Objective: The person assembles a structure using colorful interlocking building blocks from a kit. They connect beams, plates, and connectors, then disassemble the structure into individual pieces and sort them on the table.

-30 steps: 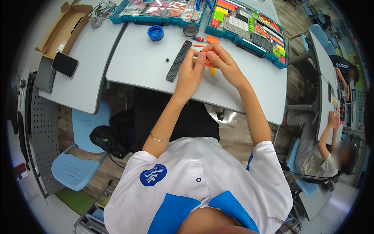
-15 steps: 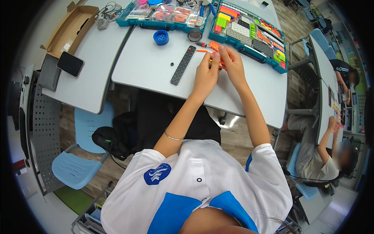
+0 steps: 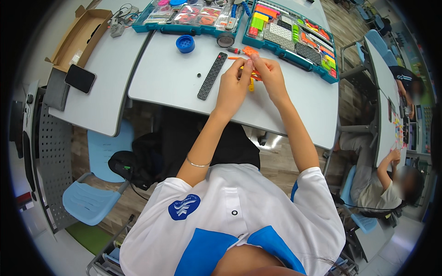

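My left hand (image 3: 234, 89) and my right hand (image 3: 272, 80) meet over the table's near side, fingers pinched together. Between them they hold a small assembly of orange plastic building pieces (image 3: 257, 77); my fingers cover most of it. A yellow piece (image 3: 251, 85) shows below the fingertips. Left of my left hand lies a long dark grey perforated beam (image 3: 212, 77) with a red spot at its far end. A tiny black part (image 3: 199, 75) lies beside the beam. Just beyond my fingertips are an orange perforated piece (image 3: 250, 51) and a thin orange rod (image 3: 234, 58).
Two teal-edged cases of building parts, left (image 3: 188, 28) and right (image 3: 294, 60), line the table's far side. Before them sit a blue round hub (image 3: 185, 43) and a grey wheel (image 3: 225, 39). A phone (image 3: 80, 78) and cardboard box (image 3: 82, 39) occupy the left table. People work at right.
Both hands have shifted slightly left and turned a little. The yellow piece now shows below the fingers. The whole view has moved slightly.
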A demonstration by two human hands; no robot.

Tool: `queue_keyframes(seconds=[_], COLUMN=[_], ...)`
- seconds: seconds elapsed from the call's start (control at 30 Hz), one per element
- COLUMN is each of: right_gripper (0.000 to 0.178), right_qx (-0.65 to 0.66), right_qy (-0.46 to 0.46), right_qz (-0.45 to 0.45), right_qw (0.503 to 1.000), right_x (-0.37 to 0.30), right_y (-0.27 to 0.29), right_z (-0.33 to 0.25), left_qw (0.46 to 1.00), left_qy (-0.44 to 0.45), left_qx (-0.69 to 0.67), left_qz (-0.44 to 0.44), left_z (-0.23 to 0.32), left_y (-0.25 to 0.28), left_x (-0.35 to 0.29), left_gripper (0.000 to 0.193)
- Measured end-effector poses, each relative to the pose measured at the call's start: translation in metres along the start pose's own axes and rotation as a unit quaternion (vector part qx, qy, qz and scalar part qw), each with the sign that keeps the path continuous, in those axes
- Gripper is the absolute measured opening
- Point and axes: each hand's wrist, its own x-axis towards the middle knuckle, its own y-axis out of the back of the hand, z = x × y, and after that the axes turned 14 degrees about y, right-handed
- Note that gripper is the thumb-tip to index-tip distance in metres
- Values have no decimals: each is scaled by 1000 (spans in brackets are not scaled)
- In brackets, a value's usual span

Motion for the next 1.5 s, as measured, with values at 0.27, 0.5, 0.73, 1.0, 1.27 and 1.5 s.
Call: queue_keyframes(seconds=[0.27,0.5,0.73,1.0,1.27,1.5], right_gripper=[56,60,53,45,49,51], right_qx=[-164,-199,-8,84,-109,11], right_qy=[-23,-43,35,20,90,84], right_qz=[-56,-69,37,39,224,148], right_qw=[985,977,999,996,964,985], right_x=[30,53,38,5,-32,-39], right_y=[-6,-26,-42,-29,-53,-59], right_z=[-38,-56,-25,-26,-18,-13], left_qw=[996,996,995,994,994,993], left_qy=[-20,15,11,6,-80,45], left_qx=[18,-75,-95,-62,77,-46], left_qz=[87,49,22,-95,-5,-102], left_z=[20,42,39,31,15,21], left_y=[4,19,23,26,21,37], left_x=[4,5,1,-10,-31,-53], left_gripper=[38,40,35,33,38,37])
